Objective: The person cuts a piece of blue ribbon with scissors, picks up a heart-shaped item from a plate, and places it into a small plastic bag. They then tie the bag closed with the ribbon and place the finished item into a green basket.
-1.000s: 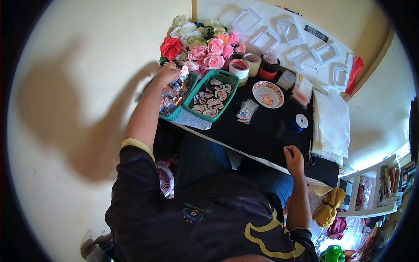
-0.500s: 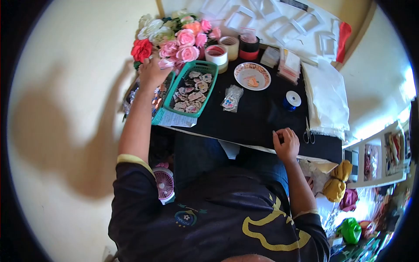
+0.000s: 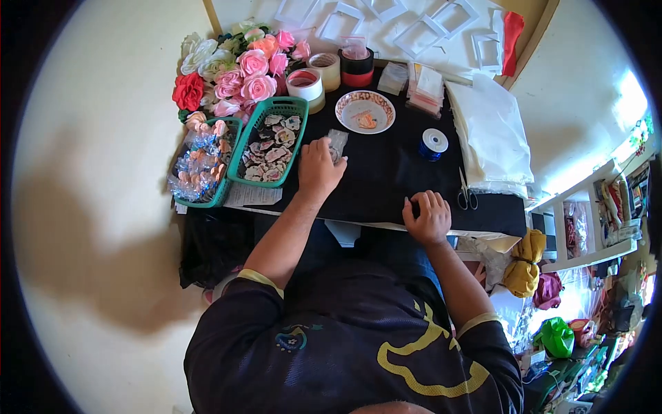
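My left hand is over the black-covered table, its thumb and fingers around the near end of a small clear plastic packet. The packet lies on the cloth, partly hidden by the fingers. Left of that hand stands a green basket of printed flower-like cutouts. A second green basket beside it holds plastic-wrapped pieces. My right hand rests at the table's front edge with nothing visible in it, fingers loosely bent and thumb apart. Scissors lie just right of it.
Artificial flowers and tape rolls stand at the back left. A patterned bowl holds a few orange pieces. Farther right are a blue ribbon spool, small packets and white plastic sheets. White frames lie behind.
My left hand has moved right and nearer, from the flowers behind the baskets to the plastic packet. My right hand stays at the table edge. The view has shifted, showing more of the left basket.
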{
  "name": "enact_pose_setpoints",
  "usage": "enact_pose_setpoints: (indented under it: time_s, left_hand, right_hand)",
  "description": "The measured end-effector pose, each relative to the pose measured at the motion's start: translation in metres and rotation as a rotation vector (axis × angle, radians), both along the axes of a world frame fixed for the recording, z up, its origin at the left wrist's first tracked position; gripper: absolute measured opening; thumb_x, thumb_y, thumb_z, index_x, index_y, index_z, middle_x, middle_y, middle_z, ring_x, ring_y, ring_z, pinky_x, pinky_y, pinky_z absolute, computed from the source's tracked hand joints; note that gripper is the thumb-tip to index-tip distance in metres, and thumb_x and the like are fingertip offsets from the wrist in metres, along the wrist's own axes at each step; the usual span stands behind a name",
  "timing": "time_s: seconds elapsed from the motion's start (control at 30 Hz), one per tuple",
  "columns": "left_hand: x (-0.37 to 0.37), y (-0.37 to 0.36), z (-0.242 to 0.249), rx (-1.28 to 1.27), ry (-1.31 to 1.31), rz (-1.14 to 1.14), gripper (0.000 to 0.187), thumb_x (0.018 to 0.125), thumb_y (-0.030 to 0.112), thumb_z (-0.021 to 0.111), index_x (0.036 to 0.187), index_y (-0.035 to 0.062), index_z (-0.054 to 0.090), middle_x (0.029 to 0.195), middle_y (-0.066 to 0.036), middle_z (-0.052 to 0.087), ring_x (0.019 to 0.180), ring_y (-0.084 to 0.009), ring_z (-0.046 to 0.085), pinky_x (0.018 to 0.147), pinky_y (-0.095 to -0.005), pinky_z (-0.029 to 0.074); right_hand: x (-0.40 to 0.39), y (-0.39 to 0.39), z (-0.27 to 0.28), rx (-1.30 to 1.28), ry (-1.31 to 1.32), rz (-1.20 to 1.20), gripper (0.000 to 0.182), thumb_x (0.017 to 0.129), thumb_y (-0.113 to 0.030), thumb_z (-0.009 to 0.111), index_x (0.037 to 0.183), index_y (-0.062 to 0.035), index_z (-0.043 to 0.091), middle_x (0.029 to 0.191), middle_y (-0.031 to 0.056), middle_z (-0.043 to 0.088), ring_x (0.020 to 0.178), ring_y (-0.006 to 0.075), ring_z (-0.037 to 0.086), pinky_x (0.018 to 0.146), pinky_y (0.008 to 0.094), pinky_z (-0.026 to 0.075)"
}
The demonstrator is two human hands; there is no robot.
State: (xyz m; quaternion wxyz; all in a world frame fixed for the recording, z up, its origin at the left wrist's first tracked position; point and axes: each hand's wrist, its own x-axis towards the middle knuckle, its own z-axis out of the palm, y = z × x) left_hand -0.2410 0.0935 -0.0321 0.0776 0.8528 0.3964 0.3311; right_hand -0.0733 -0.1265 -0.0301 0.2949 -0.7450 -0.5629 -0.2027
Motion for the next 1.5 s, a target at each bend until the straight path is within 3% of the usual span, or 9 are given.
enact_pose_setpoints:
  time_s: [0.13, 0.23, 0.37, 0.9, 1.0, 1.1, 1.27, 1.4, 1.5]
  left_hand:
    - [-0.009, 0.009, -0.008, -0.067, -0.197, -0.075, 0.047, 0.076, 0.022, 0.076, 0.112, 0.0006, 0.054, 0.099, -0.017, 0.063, 0.093, -0.0336, 0.06, 0.082, -0.0432, 0.049]
    - [-0.013, 0.016, -0.016, -0.496, -0.47, -0.143, 0.046, 0.081, 0.026, 0.075, 0.113, -0.0016, 0.057, 0.1, -0.016, 0.066, 0.088, -0.0246, 0.065, 0.08, -0.0356, 0.052]
    - [-0.014, 0.022, -0.028, -0.526, -0.568, -0.159, 0.045, 0.084, 0.028, 0.073, 0.115, -0.0013, 0.058, 0.099, -0.013, 0.067, 0.085, -0.0203, 0.064, 0.078, -0.0335, 0.052]
    - [-0.013, 0.013, -0.019, -0.453, -0.5, -0.134, 0.045, 0.088, 0.033, 0.072, 0.116, -0.0009, 0.06, 0.1, -0.012, 0.066, 0.086, -0.0185, 0.063, 0.077, -0.0314, 0.052]
    - [-0.015, 0.012, -0.02, -0.385, -0.432, -0.11, 0.045, 0.086, 0.033, 0.073, 0.113, -0.0006, 0.061, 0.103, -0.015, 0.064, 0.093, -0.0249, 0.062, 0.082, -0.0351, 0.05]
    - [-0.013, 0.002, -0.011, 0.05, -0.341, -0.196, 0.038, 0.084, 0.028, 0.075, 0.105, 0.0008, 0.06, 0.106, -0.017, 0.061, 0.1, -0.0339, 0.058, 0.09, -0.0417, 0.046]
    - [-0.011, -0.031, 0.019, 0.352, -0.166, -0.221, 0.029, 0.083, 0.018, 0.072, 0.105, 0.0032, 0.06, 0.105, -0.014, 0.06, 0.101, -0.0336, 0.056, 0.09, -0.0441, 0.044]
    - [0.024, -0.057, 0.03, 0.17, -0.158, -0.622, 0.019, 0.081, 0.009, 0.069, 0.098, 0.0051, 0.061, 0.1, -0.011, 0.06, 0.091, -0.029, 0.059, 0.079, -0.0386, 0.048]
    - [0.064, -0.074, 0.033, 0.018, -0.024, -0.714, 0.027, 0.081, 0.011, 0.069, 0.105, 0.0051, 0.058, 0.101, -0.012, 0.06, 0.086, -0.0292, 0.06, 0.076, -0.0374, 0.05]
  right_hand:
    - [-0.001, 0.001, 0.001, 0.028, -0.008, 0.004, 0.014, 0.078, -0.019, 0.068, 0.075, -0.0103, 0.058, 0.073, 0.0042, 0.056, 0.07, 0.0238, 0.058, 0.063, 0.0373, 0.043]
    - [-0.002, 0.0, 0.001, 0.038, -0.011, -0.003, 0.014, 0.078, -0.019, 0.068, 0.074, -0.0103, 0.057, 0.073, 0.0042, 0.056, 0.07, 0.0238, 0.058, 0.062, 0.0371, 0.043]
    - [-0.001, 0.0, -0.001, 0.041, -0.013, -0.003, 0.014, 0.078, -0.018, 0.068, 0.075, -0.0107, 0.057, 0.073, 0.0043, 0.056, 0.069, 0.0237, 0.058, 0.062, 0.0371, 0.044]
    - [0.0, -0.006, 0.001, 0.054, 0.012, -0.02, 0.015, 0.08, -0.021, 0.068, 0.077, -0.0102, 0.058, 0.075, 0.0035, 0.057, 0.074, 0.0232, 0.059, 0.064, 0.0357, 0.045]
    - [0.004, -0.009, 0.006, 0.043, 0.123, -0.026, 0.018, 0.08, -0.023, 0.069, 0.077, -0.0082, 0.06, 0.076, 0.005, 0.058, 0.075, 0.025, 0.059, 0.066, 0.0371, 0.046]
    - [0.019, -0.017, 0.009, -0.016, 0.735, 0.074, 0.017, 0.082, -0.017, 0.07, 0.076, -0.0038, 0.061, 0.076, 0.0107, 0.057, 0.072, 0.0285, 0.057, 0.06, 0.0355, 0.046]
    - [0.06, -0.044, 0.024, 0.124, 0.264, -0.17, 0.01, 0.082, -0.016, 0.067, 0.083, -0.0069, 0.062, 0.086, 0.0104, 0.058, 0.088, 0.0321, 0.057, 0.078, 0.0438, 0.045]
    - [0.086, -0.053, -0.004, 0.181, 0.271, -0.279, 0.011, 0.078, -0.015, 0.065, 0.085, -0.0069, 0.062, 0.089, 0.0105, 0.058, 0.091, 0.0327, 0.056, 0.081, 0.043, 0.045]
    - [0.091, -0.052, -0.002, 0.174, 0.355, -0.324, 0.012, 0.076, -0.014, 0.064, 0.086, -0.0068, 0.062, 0.091, 0.0109, 0.058, 0.093, 0.0329, 0.054, 0.082, 0.043, 0.045]
